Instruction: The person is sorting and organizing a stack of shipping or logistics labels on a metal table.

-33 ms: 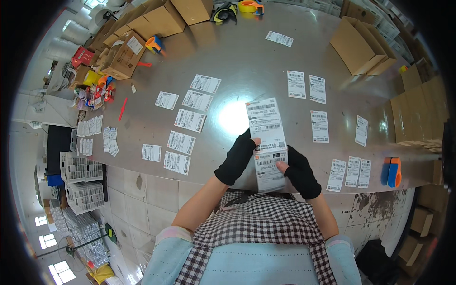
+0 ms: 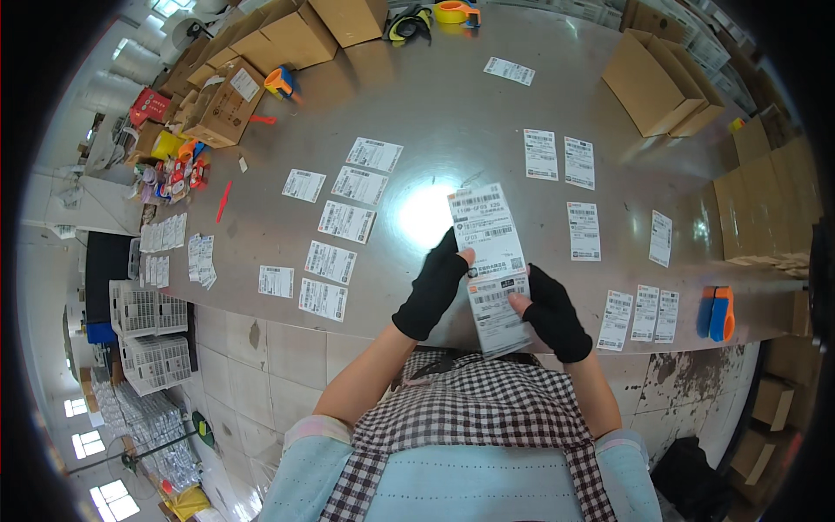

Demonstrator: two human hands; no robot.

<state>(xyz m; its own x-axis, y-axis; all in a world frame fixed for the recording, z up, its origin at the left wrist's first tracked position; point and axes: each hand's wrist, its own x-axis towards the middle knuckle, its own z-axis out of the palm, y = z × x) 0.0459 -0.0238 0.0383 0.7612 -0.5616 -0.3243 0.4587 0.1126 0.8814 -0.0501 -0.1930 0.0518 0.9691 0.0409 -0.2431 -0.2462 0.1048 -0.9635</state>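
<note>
Both my hands wear black fingerless gloves and hold white shipping labels over the near edge of the grey table (image 2: 435, 113). My left hand (image 2: 435, 287) is closed on the left side of the upper shipping label (image 2: 485, 222), its thumb on top. My right hand (image 2: 557, 315) pinches the lower shipping label (image 2: 497, 315) at its right edge, thumb on the printed face. The two labels meet end to end between my hands; whether they are joined, I cannot tell. More paper edges show beneath the lower one. My other fingers are hidden behind the paper.
Loose labels lie left (image 2: 348, 221) and right (image 2: 584, 231) of my hands. Tape dispensers stand at the right (image 2: 718, 313), far left (image 2: 280, 82) and far edge (image 2: 456, 12). Cardboard boxes (image 2: 657, 83) line the table's sides. White crates (image 2: 156, 361) are stacked at lower left.
The held labels have tilted slightly, their lower end shifting to the right and down. Both hands keep their grip and have barely moved.
</note>
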